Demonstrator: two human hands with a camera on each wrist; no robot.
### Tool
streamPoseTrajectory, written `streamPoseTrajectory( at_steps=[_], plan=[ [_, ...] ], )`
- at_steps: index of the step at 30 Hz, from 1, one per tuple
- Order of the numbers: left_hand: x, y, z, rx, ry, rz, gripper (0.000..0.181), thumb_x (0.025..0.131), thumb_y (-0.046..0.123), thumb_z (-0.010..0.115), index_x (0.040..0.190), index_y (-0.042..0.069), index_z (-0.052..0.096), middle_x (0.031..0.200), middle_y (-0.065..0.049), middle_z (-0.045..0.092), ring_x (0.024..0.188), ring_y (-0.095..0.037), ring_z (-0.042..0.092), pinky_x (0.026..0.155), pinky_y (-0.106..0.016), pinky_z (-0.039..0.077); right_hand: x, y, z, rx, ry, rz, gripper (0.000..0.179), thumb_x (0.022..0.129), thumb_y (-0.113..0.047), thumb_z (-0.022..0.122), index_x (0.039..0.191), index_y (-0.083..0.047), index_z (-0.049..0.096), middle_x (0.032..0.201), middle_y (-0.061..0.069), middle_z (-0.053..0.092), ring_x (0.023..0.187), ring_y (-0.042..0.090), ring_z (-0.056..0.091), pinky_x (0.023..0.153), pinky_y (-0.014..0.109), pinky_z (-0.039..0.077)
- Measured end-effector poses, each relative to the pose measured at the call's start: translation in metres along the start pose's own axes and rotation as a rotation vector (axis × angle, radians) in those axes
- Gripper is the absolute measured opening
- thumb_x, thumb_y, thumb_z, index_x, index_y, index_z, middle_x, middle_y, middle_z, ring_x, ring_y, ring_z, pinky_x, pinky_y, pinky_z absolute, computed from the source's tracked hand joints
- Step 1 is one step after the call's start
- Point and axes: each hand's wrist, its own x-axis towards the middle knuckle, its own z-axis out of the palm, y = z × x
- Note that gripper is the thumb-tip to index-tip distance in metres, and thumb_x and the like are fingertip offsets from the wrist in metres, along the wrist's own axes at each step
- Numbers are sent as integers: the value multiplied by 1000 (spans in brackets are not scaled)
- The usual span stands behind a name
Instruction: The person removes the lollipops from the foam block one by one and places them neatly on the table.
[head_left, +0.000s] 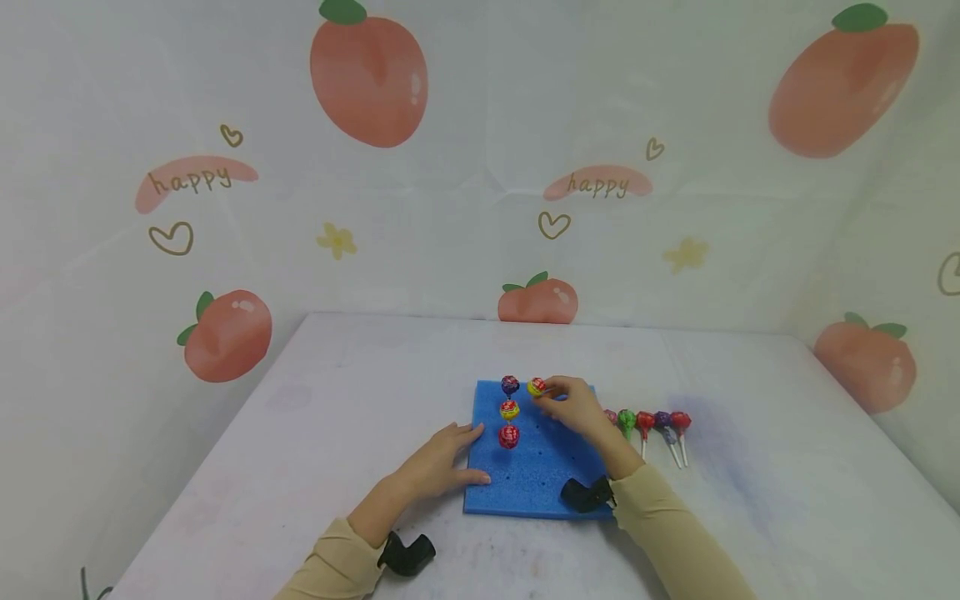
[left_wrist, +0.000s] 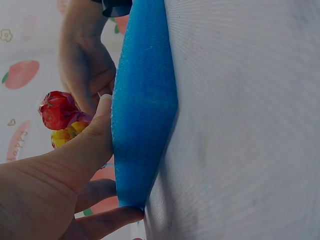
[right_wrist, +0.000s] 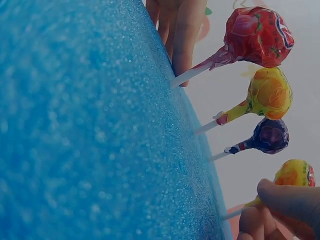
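Resting with fingers extended and ungripped at the 9 o'clock edge of the blue foam board [head_left: 521, 498], the left hand [head_left: 444, 465] seems to steady it. Red [head_left: 509, 437], yellow [head_left: 509, 409] and purple lollipops [head_left: 510, 384] stand from 9 to 11 o'clock, stick tips buried. At 12, the right hand [head_left: 572, 406] pinches a second yellow lollipop [head_left: 536, 386], apparently keeping it upright; its stick's depth is unclear. Loose lollipops [head_left: 646, 419] lie at 3 o'clock, the leftmost partly hidden behind that wrist.
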Motion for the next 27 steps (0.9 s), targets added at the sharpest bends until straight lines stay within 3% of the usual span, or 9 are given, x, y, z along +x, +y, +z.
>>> streamPoseTrajectory(
  at_steps=[8,18,27],
  plan=[
    [0,0,0,-2,3,1,77,82,40,68,141,2,38,145,-20,40,138,-43,29,109,-57,30,-1,-6,-3,52,37,-76,21,87,-10,64,102,6,64,92,22,67,71,14,63,65,26,55],
    [0,1,-1,-1,1,-13,77,82,40,68,142,2,38,146,-20,40,137,-43,30,109,-57,30,-9,-12,-15,-1,67,-73,24,88,-15,64,103,3,64,94,20,68,75,21,66,70,29,57],
    [-1,3,-1,-11,3,-12,77,81,39,69,142,2,38,146,-21,39,137,-44,29,109,-57,30,-14,-12,-19,-35,68,-62,21,87,-15,65,101,1,66,92,17,69,75,23,66,66,24,54]
  ],
)
